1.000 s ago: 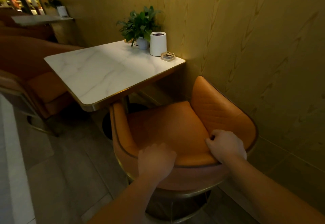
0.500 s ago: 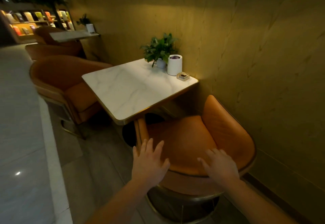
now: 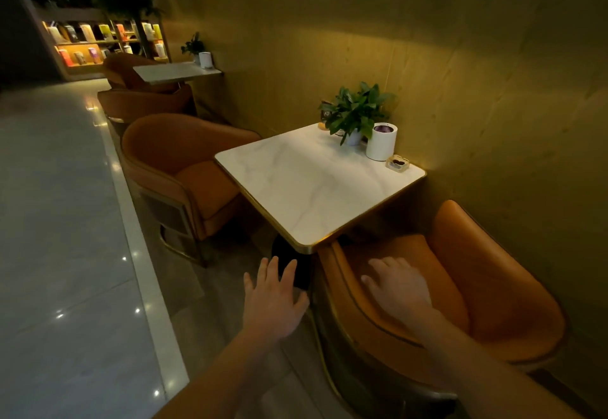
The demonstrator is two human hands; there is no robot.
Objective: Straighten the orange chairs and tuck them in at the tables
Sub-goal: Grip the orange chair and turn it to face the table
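An orange chair (image 3: pixel 487 290) stands at the near end of a white marble table (image 3: pixel 306 188), its seat front under the table edge. My right hand (image 3: pixel 398 287) hovers over this chair's seat with fingers spread and holds nothing. My left hand (image 3: pixel 273 297) is in the air to the left of the chair, over the floor, fingers straight and spread. A second orange chair (image 3: pixel 184 168) faces the table's far side. Two more orange chairs (image 3: pixel 141 103) stand at a further table (image 3: pixel 174 71) along the wall.
A potted plant (image 3: pixel 355 112), a white cylinder (image 3: pixel 381 140) and a small tray (image 3: pixel 398 163) sit on the table by the yellow wall (image 3: pixel 460 57). The table's dark base (image 3: pixel 291 267) is beside the near chair. Glossy tiled aisle (image 3: pixel 59 221) runs on the left; lit shelves (image 3: pixel 98 40) stand far back.
Both hands have let go of the near chair's backrest and opened. The view has lifted and swung left, and both hands now sit further left.
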